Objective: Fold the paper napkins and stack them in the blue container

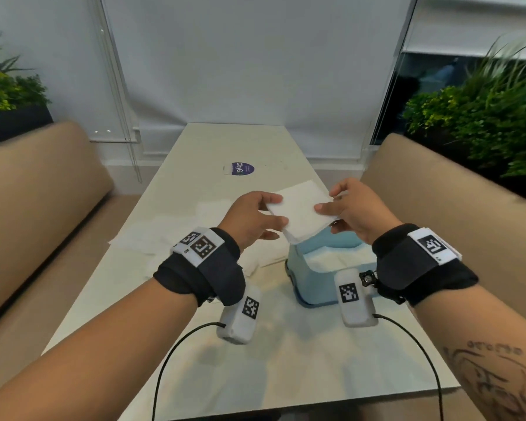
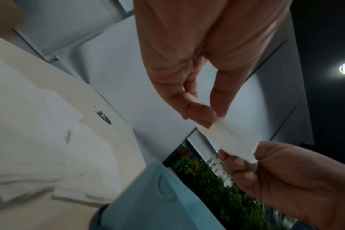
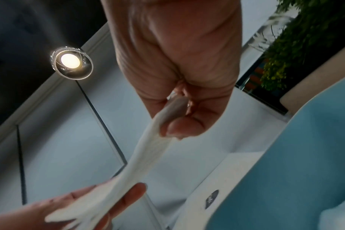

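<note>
Pinching folded white paper napkin (image 1: 301, 208), left hand (image 1: 249, 223) and right hand (image 1: 359, 211), mid-frame over light-blue plastic container (image 1: 298, 278); keep flat, lower squarely.

Booth seating in a café or office lounge, long pale table (image 1: 225, 141) between tan upholstered bench (image 1: 37, 189) and matching bench opposite (image 1: 438, 189), leafy planters (image 1: 483, 117) behind the backrests, white roller blind (image 1: 255, 71) over the window, round purple branded sticker (image 1: 242, 168) on the tabletop, loose paper napkins (image 1: 152, 235), recessed ceiling spotlight (image 3: 70, 62).

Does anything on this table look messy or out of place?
Only the loose white paper napkins left of the light-blue plastic container: they lie overlapping and rumpled, not squared. Nothing looks spilled or torn.
</note>
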Available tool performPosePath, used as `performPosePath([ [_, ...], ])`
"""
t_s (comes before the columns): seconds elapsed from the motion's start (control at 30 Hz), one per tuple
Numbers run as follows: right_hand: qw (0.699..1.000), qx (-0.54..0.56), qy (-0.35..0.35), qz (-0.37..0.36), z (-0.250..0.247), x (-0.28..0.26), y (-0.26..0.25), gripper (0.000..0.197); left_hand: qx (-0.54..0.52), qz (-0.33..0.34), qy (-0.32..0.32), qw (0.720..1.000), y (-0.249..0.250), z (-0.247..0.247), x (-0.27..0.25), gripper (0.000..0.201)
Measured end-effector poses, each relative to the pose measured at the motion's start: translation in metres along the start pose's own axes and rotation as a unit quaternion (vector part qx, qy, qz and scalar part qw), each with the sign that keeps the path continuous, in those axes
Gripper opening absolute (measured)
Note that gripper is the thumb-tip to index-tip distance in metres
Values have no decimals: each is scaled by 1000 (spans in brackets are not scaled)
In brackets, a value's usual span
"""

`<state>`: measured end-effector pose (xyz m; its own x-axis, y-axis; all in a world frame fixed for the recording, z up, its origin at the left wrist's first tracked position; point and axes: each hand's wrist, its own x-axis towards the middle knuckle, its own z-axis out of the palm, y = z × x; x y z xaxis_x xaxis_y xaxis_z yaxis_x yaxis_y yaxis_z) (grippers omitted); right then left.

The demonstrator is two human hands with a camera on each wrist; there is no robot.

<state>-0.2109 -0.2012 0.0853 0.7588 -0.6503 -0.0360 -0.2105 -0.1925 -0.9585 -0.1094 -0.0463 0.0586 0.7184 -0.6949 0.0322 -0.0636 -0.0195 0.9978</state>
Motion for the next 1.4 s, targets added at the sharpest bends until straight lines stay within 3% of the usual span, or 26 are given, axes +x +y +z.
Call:
performPosePath([
  [0.13,997,-63,31,17,-27,3,23,33,55,-12,-22,998,-11,37,8,45],
  [0.27,992,-112,2,50,-35,8,44,25,138,-12,-23,990,-25,60,15,42],
  [0.37,979,-188,-25,79,-33,16,55,22,248,-8,-22,969,-29,65,20,32],
  [0.53,938,-328,-75,88,-27,26,66,10,472,-5,-48,880,-29,65,26,28],
  [0.7,888,-434,-121,94,-19,32,68,28,557,-1,-57,829,-29,68,27,25],
  [0.83,855,-494,-132,83,-13,34,74,30,651,13,-81,755,-30,75,24,21],
  [0.9,845,-511,-136,76,-10,35,77,30,670,4,-98,736,-31,77,23,20],
  [1.17,826,-532,-162,92,-8,38,78,37,656,-59,-115,744,-32,73,23,12],
  [1.3,822,-536,-162,98,-8,38,73,41,665,-67,-147,730,-30,70,24,26],
  [1.33,825,-536,-153,92,-8,37,69,41,650,-54,-144,745,-28,68,25,27],
  [1.4,836,-528,-132,69,-7,33,55,40,588,-11,-108,802,-23,60,25,28],
])
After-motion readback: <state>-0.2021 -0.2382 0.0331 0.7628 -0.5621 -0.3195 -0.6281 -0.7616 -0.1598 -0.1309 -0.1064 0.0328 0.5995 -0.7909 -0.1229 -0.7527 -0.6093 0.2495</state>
